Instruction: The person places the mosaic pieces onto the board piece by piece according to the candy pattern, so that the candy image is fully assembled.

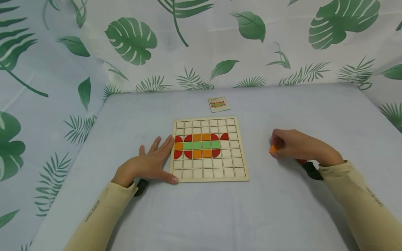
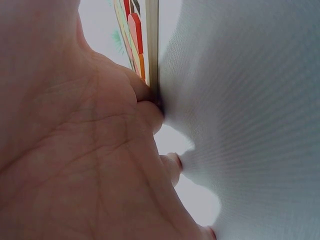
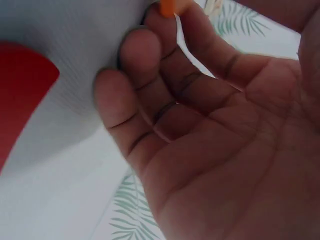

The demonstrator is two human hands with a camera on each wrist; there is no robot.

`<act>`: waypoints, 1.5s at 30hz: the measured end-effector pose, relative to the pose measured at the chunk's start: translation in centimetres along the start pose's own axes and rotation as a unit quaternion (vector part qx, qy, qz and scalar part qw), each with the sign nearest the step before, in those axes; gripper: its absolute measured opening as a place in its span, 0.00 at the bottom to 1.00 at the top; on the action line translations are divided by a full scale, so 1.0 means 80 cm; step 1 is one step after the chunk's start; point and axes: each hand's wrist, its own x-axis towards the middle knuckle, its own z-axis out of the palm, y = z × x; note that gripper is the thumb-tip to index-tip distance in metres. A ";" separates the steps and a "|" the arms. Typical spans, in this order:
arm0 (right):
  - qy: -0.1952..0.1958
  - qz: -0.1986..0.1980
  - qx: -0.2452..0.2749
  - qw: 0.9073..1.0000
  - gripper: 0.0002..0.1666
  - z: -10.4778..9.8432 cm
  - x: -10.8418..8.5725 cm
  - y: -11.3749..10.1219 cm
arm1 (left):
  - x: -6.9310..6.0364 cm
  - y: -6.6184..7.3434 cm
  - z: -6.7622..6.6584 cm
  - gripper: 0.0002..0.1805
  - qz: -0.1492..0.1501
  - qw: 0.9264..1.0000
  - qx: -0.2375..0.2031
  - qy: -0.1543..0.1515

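A wooden grid board (image 1: 230,172) lies on the table, with red rounded-corner tiles (image 1: 224,136), orange tiles (image 1: 202,153) and green square tiles (image 1: 196,145) set in its upper and middle rows. My left hand (image 1: 146,165) is spread flat at the board's left side, fingers and thumb touching its edge. Off to the right of the board, my right hand (image 1: 296,146) pinches an orange tile (image 1: 273,149) between thumb and fingertips. A red tile (image 3: 22,95) lies on the table beside that hand, mostly hidden by the wrist in the head view.
A small pattern card (image 1: 218,104) showing a red, orange and green figure lies behind the board. Leaf-printed cloth (image 1: 188,45) rises behind the pale table (image 1: 201,216). Each wrist carries a dark camera strap (image 1: 312,171).
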 end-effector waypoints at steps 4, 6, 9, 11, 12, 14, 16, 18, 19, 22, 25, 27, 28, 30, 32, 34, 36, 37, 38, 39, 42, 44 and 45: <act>0.029 -0.008 -0.013 0.999 0.16 0.002 0.003 -0.002 | 0.001 -0.001 0.001 0.77 -0.001 1.000 -0.001 -0.001; 0.046 -0.013 -0.019 0.999 0.15 0.002 0.005 -0.003 | 0.002 -0.001 0.001 0.77 -0.001 1.000 -0.001 0.000; 0.059 -0.013 -0.014 0.998 0.11 0.002 0.006 -0.006 | 0.002 -0.001 0.001 0.77 -0.002 1.000 -0.001 0.000; 0.066 -0.012 -0.007 0.998 0.08 0.002 0.007 -0.007 | 0.002 -0.002 0.001 0.78 -0.002 1.000 0.000 0.000; 0.068 -0.011 -0.002 0.998 0.07 0.002 0.007 -0.008 | 0.002 -0.002 0.001 0.78 -0.002 1.000 0.000 0.000; 0.075 -0.010 0.008 0.997 0.06 0.002 0.007 -0.010 | 0.002 -0.002 0.001 0.78 -0.003 1.000 -0.001 0.000; 0.082 -0.002 0.024 0.996 0.07 0.003 0.008 -0.014 | 0.002 -0.002 0.001 0.78 -0.003 1.000 -0.001 0.000; 0.088 0.010 0.043 0.995 0.07 0.004 0.009 -0.016 | 0.002 -0.002 0.001 0.78 -0.003 1.000 -0.002 0.000; 0.092 0.015 0.053 0.994 0.07 0.005 0.011 -0.017 | 0.002 -0.002 0.001 0.78 -0.003 1.000 -0.002 0.000; 0.102 0.029 0.093 0.990 0.07 0.010 0.015 -0.023 | 0.002 -0.002 0.001 0.78 -0.003 1.000 -0.001 0.000; 0.109 0.038 0.131 0.985 0.08 0.016 0.020 -0.029 | 0.002 -0.002 0.001 0.78 -0.003 1.000 -0.001 0.000; 0.108 0.048 0.166 0.979 0.09 0.019 0.022 -0.034 | 0.002 -0.002 0.001 0.78 -0.004 1.000 0.000 -0.001; 0.108 0.053 0.177 0.977 0.09 0.021 0.024 -0.036 | 0.002 -0.002 0.001 0.78 -0.004 1.000 0.000 -0.001; 0.110 0.058 0.204 0.971 0.11 0.023 0.026 -0.041 | 0.003 -0.001 0.000 0.78 -0.004 1.000 0.001 -0.001; 0.114 0.055 0.223 0.967 0.12 0.026 0.030 -0.046 | 0.002 -0.001 0.000 0.78 -0.004 1.000 0.000 -0.002; 0.122 0.048 0.232 0.964 0.12 0.028 0.033 -0.052 | 0.001 -0.001 0.000 0.78 -0.004 1.000 -0.002 -0.002; 0.125 0.043 0.236 0.963 0.12 0.031 0.037 -0.059 | 0.001 -0.002 0.000 0.78 -0.005 1.000 -0.002 -0.003; 0.124 0.044 0.238 0.962 0.12 0.032 0.039 -0.062 | 0.001 -0.002 0.000 0.78 -0.005 1.000 -0.003 -0.003; 0.122 0.046 0.236 0.963 0.12 0.033 0.041 -0.065 | 0.001 -0.002 0.000 0.78 -0.005 1.000 -0.003 -0.004; 0.120 0.048 0.233 0.964 0.12 0.034 0.044 -0.068 | 0.001 -0.002 0.000 0.78 -0.005 1.000 -0.003 -0.004; 0.110 0.056 0.226 0.966 0.12 0.039 0.051 -0.077 | 0.002 -0.002 0.001 0.78 -0.004 1.000 -0.003 -0.003; 0.106 0.058 0.224 0.967 0.12 0.042 0.056 -0.082 | 0.003 -0.003 0.001 0.77 -0.004 1.000 -0.003 -0.003; 0.105 0.058 0.227 0.967 0.12 0.044 0.059 -0.084 | 0.003 -0.003 0.001 0.77 -0.004 1.000 -0.002 -0.003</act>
